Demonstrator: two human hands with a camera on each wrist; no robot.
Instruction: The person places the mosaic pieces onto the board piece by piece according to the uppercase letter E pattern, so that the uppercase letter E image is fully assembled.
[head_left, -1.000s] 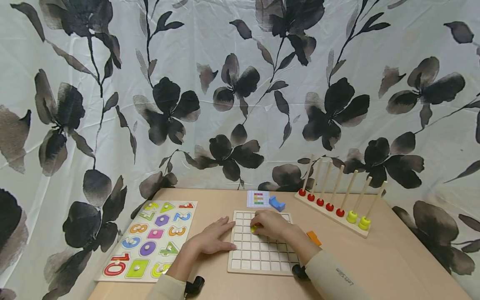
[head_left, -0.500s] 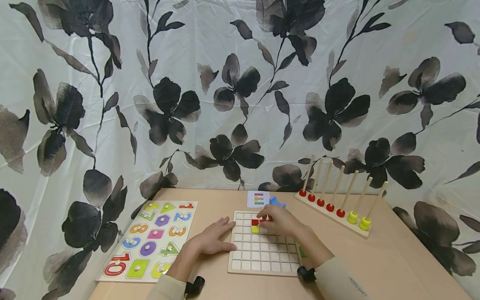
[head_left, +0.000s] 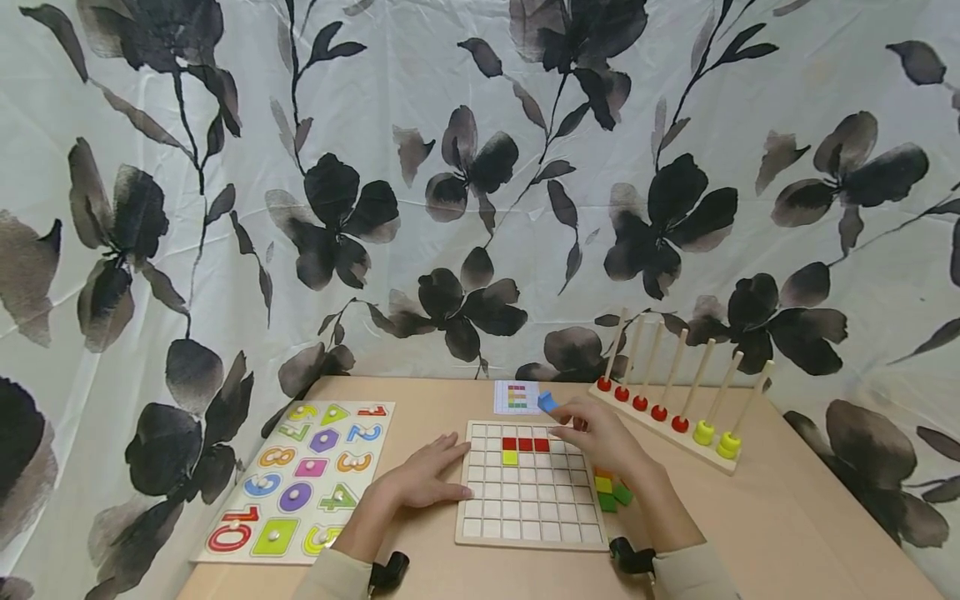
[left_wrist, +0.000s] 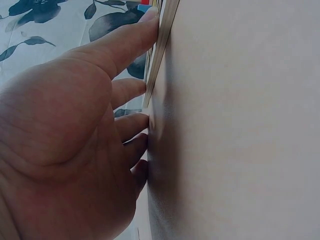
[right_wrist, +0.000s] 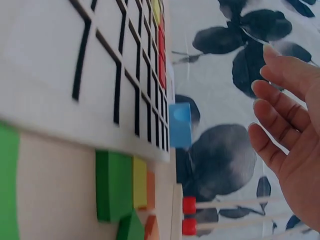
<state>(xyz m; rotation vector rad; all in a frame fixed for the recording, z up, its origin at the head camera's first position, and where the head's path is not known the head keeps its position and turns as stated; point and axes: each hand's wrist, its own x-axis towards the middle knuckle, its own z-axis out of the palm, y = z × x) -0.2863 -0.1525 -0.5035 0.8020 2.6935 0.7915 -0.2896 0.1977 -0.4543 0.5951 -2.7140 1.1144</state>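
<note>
Resting at the left edge of the grid board [head_left: 530, 531], the left hand [head_left: 423, 477] shows in the head view with fingers spread and holding nothing, while the right hand [head_left: 602, 437] hangs over the far right corner, thumb and fingertips near each other — no piece seen between them. Three red tiles [head_left: 526, 445] sit in a row on the board, with one yellow tile [head_left: 510, 457] directly below the leftmost. Judging by the pattern card [head_left: 517, 398] beyond the board, the red row looks done and the next begun; the rest seems left, though the card is too small to read exactly. In the left wrist view, thumb and forefinger meet the board's edge above the surface [left_wrist: 240, 125]. The right wrist view shows loosely curved fingers apart from the blue block [right_wrist: 181, 125], with green blocks [right_wrist: 114, 185] and a yellow block [right_wrist: 139, 182] beside the board — off the grid.
</note>
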